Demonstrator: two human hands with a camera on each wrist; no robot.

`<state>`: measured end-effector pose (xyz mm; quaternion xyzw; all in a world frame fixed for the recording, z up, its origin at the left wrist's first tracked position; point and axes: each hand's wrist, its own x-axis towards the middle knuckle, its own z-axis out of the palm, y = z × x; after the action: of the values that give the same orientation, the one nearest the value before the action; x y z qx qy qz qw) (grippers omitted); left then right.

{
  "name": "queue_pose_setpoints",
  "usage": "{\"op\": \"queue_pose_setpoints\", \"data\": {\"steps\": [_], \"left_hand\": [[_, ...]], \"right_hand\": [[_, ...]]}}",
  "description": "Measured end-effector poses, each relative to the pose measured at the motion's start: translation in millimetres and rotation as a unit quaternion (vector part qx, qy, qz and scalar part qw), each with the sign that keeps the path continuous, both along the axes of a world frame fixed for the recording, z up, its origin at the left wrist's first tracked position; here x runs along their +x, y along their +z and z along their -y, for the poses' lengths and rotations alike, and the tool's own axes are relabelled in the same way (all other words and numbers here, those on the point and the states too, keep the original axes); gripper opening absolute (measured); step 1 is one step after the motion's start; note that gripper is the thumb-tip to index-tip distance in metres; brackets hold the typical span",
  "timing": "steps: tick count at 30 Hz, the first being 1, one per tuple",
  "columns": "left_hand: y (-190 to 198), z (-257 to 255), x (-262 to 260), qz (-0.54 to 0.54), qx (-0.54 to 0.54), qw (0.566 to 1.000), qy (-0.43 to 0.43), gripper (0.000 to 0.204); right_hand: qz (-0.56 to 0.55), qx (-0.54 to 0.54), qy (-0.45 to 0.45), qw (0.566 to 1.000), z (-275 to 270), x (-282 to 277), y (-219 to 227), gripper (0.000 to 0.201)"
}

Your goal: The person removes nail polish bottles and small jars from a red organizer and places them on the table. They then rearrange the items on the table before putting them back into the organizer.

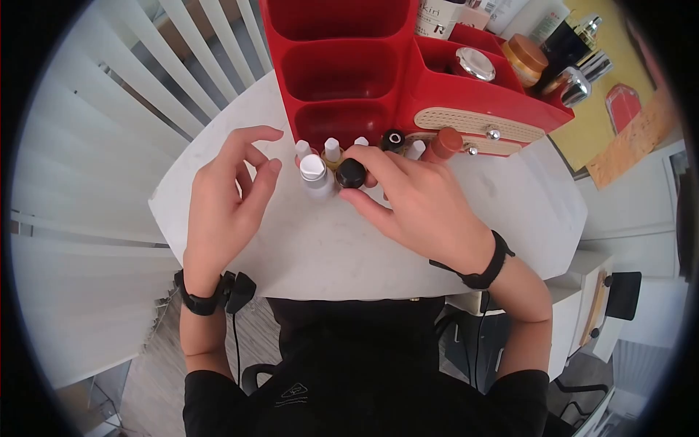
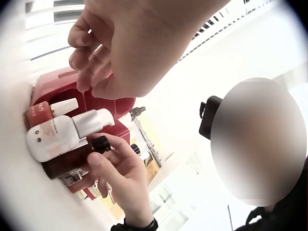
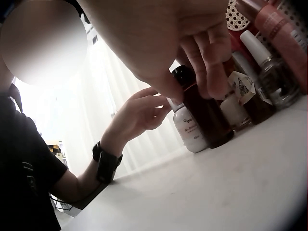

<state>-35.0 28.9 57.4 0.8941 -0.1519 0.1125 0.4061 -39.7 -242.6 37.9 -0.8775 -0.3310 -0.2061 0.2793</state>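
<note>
The right hand [image 1: 429, 204] pinches a dark brown bottle [image 3: 207, 115] near its black cap [image 1: 351, 173], thumb on one side and fingers on the other; the bottle stands on the white table. Directly left of it is a white pump bottle [image 1: 317, 183], close beside the brown one in the left wrist view [image 2: 53, 137]. The left hand [image 1: 227, 197] hovers left of the white bottle, fingers loosely bent and holding nothing. Behind these two bottles are small white-capped bottles [image 1: 333, 149], partly hidden by the right hand, and a coral-capped bottle [image 1: 445, 142] stands farther right.
A red organizer [image 1: 404, 87] with compartments and woven-front drawers [image 1: 466, 122] stands at the back of the table [image 1: 291, 255]. Jars and bottles, among them an orange-lidded jar [image 1: 526, 58], fill its right top. White blinds [image 1: 95, 189] hang at the left.
</note>
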Motion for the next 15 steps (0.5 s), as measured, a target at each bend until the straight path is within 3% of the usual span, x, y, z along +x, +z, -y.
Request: {"op": "queue_pose_setpoints", "data": {"steps": [11, 15], "left_hand": [[-8, 9, 18, -0.045, 0.031, 0.998, -0.041, 0.04], [-10, 9, 21, -0.052, 0.036, 0.997, -0.052, 0.042]], "right_hand": [[0.003, 0.036, -0.02, 0.999, -4, 2, -17, 0.059], [-0.028, 0.057, -0.025, 0.998, -1, -6, -1, 0.058]]}}
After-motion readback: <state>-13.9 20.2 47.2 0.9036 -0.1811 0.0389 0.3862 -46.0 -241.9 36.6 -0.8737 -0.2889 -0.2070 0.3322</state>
